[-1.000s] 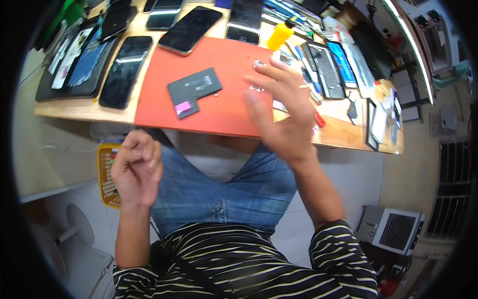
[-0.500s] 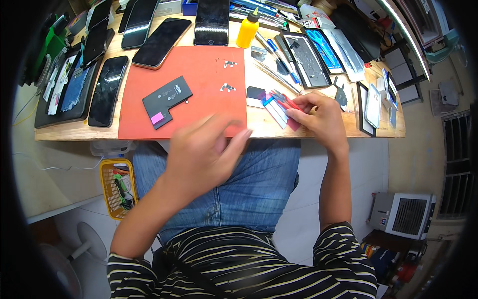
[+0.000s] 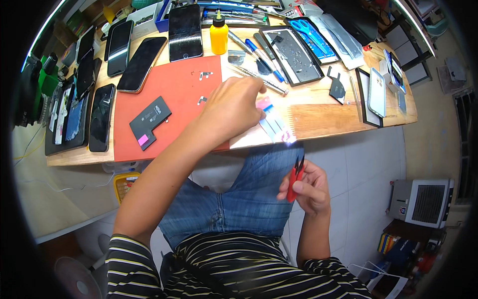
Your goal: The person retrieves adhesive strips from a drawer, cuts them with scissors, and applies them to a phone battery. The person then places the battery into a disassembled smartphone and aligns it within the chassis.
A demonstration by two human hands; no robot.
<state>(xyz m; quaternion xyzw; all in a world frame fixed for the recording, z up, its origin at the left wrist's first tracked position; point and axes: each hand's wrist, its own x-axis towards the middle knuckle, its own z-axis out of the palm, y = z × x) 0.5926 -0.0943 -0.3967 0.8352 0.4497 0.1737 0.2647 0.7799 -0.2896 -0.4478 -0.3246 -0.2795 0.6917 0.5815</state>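
My right hand, raised in front of the table edge, grips red-handled snips with dark pointed blades upward. Across the tabletop, my left hand has its fingers bent and closed at the left edge of a clear film strip with blue and pink parts; the exact fingertip hold is partly hidden. The strip's lower end shines near the table edge. Left of this hand, an L-shaped black phone battery with a pink tab lies on an orange-red mat. Small metal pieces lie near the mat's right side.
Several dark phones line the left and back. A yellow bottle stands behind the mat. Pens, a black tray, blue scissors and a black flat part lie toward the right.
My right hand has drawn the snips off the tabletop, back toward my body. My left hand has crossed rightward over the mat to the film strip. The view has shifted slightly.
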